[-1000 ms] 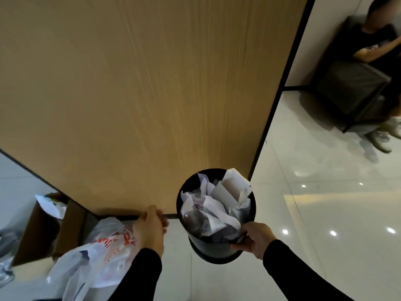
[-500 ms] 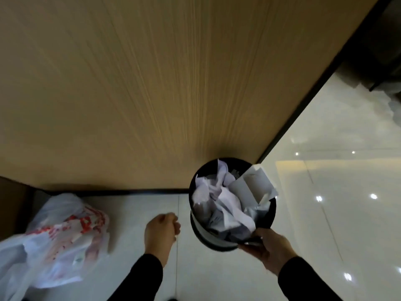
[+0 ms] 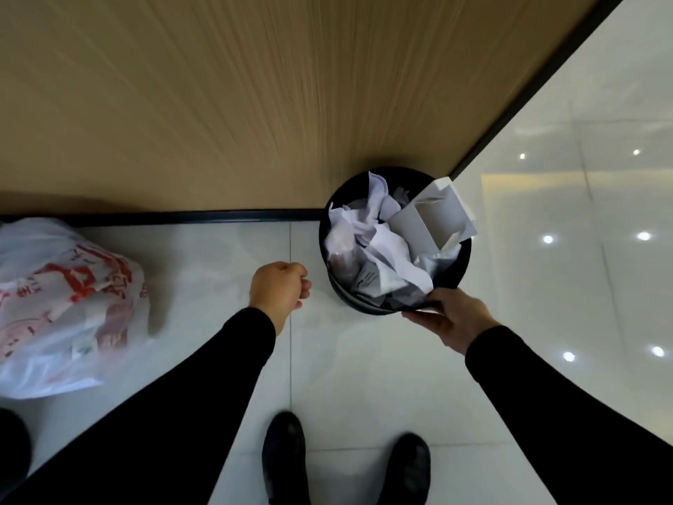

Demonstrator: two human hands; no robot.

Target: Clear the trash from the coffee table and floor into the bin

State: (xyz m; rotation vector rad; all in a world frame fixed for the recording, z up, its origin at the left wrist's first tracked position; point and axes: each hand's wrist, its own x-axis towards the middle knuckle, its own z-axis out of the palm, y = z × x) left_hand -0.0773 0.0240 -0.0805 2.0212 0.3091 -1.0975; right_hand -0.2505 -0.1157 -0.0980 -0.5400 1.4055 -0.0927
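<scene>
A black round bin [image 3: 461, 264] stands on the tiled floor at the corner of a wooden wall panel. It is stuffed with crumpled white paper [image 3: 378, 246], and a white folded carton [image 3: 439, 216] pokes above its rim. My right hand [image 3: 453, 320] grips the bin's near rim. To the left of the bin, a little above the floor, my left hand [image 3: 279, 291] hangs curled into a loose fist with nothing visible in it.
A white plastic bag [image 3: 62, 308] with red print lies on the floor at the left. The wooden wall panel [image 3: 255, 96] with a black skirting fills the top. Glossy floor tiles [image 3: 568, 249] spread right. My black shoes [image 3: 284, 457] show at the bottom.
My head has tilted down, so my shoes show and the cardboard box and seated person are out of view. My left hand came off the skirting. My right hand keeps hold of the bin.
</scene>
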